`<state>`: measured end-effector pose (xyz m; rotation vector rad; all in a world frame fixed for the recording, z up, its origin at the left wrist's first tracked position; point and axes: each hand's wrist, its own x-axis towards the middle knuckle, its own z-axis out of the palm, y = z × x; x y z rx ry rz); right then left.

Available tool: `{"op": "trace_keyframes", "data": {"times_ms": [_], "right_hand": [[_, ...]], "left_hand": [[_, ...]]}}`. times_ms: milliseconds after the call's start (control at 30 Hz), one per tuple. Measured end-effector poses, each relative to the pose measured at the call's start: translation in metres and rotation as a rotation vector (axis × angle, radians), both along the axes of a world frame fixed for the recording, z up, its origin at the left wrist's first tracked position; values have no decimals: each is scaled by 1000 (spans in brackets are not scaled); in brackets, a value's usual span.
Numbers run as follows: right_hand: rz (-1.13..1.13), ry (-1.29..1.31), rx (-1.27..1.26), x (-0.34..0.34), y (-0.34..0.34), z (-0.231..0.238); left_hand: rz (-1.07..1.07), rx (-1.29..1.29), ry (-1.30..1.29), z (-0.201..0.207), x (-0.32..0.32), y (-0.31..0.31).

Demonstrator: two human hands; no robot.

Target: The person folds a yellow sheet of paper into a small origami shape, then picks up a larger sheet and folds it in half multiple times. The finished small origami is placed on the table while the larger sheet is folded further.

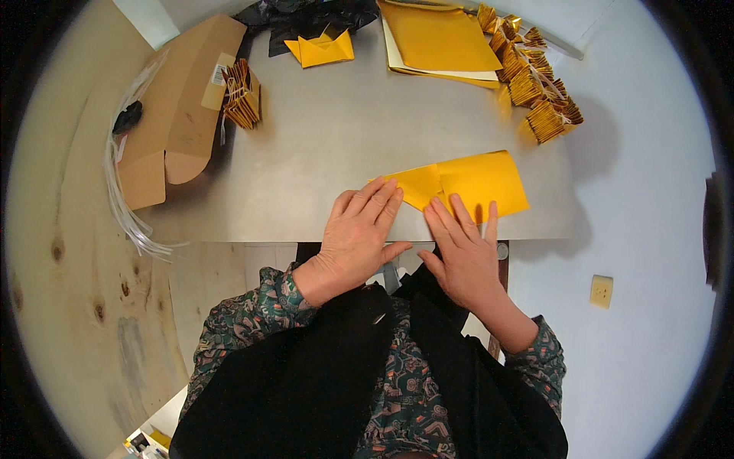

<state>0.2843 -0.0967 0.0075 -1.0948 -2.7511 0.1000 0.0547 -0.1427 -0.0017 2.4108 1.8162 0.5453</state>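
Note:
A sheet of gold paper (483, 177), partly folded, lies near the table's front edge, with its left end narrowed to a point and a crease across its middle. My left hand (358, 228) presses flat on that pointed end, fingers stretched out and covering the tip. On the lower edge of the paper, right of the crease, rest the spread fingers of my right hand (463, 249). Neither hand grips anything. Farther back, a folded gold paper piece (321, 50) with pointed corners stands by a black plastic bag (310, 17).
A stack of gold sheets (440, 38) lies at the back, beside several tied bundles of folded gold paper (539, 84). Another bundle (243, 96) leans near a cardboard box (180, 107) at the left, where white plastic strips (115, 180) hang. A white wall (642, 229) borders the right side.

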Motion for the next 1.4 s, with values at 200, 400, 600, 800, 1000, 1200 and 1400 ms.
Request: {"op": "trace_keyframes", "data": {"times_ms": [200, 400, 600, 800, 1000, 1200, 1400], "right_hand": [[-5, 4, 11, 16, -6, -3], [-14, -1, 13, 18, -7, -7], [4, 11, 41, 21, -5, -15], [3, 25, 41, 19, -8, -13], [3, 115, -5, 20, -9, -14], [24, 61, 30, 39, -6, -13], [14, 96, 52, 44, -12, 0]], "left_hand": [[-9, 31, 23, 4, 6, -1], [-47, -4, 49, 7, -4, 1], [-80, -68, 73, 3, -22, 0], [-98, -51, 140, 7, -23, 1], [-112, 8, 124, 9, -17, -2], [-103, -6, 122, 7, -17, -2], [-115, 14, 115, 8, -15, -1]]}}
